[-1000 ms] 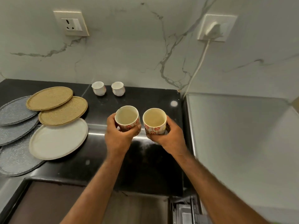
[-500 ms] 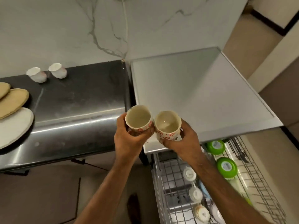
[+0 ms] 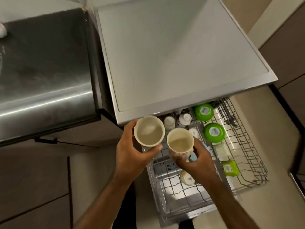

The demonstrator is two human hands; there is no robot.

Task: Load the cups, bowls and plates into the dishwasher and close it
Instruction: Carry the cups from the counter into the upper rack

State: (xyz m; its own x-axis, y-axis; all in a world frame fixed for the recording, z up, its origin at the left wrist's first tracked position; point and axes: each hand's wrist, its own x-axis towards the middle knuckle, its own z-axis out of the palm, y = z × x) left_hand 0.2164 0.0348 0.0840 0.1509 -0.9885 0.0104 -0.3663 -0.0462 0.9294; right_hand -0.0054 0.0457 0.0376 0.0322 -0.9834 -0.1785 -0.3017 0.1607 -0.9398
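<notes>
Left hand (image 3: 132, 156) grips a cream cup (image 3: 149, 131) from below and the side, mouth up, thumb along its near wall. Right hand (image 3: 198, 164) is closed around a second cup (image 3: 180, 142), cream with a faint pattern on its outer wall, also mouth up. Rims of the two cups sit just beside each other, nearly touching.

Largest thing in view: the dishwasher top (image 3: 173, 55), a pale grey slab filling the upper middle. Left of it, the dark counter (image 3: 42, 63), glossy, with a bright streak along its front edge. A small white object shows at the counter's far left edge; cut off, cannot tell what it is.

Below the dishwasher top, the wire rack (image 3: 244, 156) is pulled out. Both cups are held above its left part, near the dishwasher's front edge. Below the rack, the open dishwasher door (image 3: 173, 209) lies flat.

In the rack, right side: two green bowls (image 3: 213, 132) upside down, one behind the other, each with a label on its base. Nearer the viewer, a pale rectangular container (image 3: 221, 150), then a green rectangular one (image 3: 229, 167). Left side, at the back: two small white cups (image 3: 169, 122) inverted, just beside each other. Near the right wrist, another small cup (image 3: 187, 178) lies tilted, a red mark on its base.

Floor (image 3: 272, 204) is beige, cabinet fronts (image 3: 33, 179) grey-brown.
</notes>
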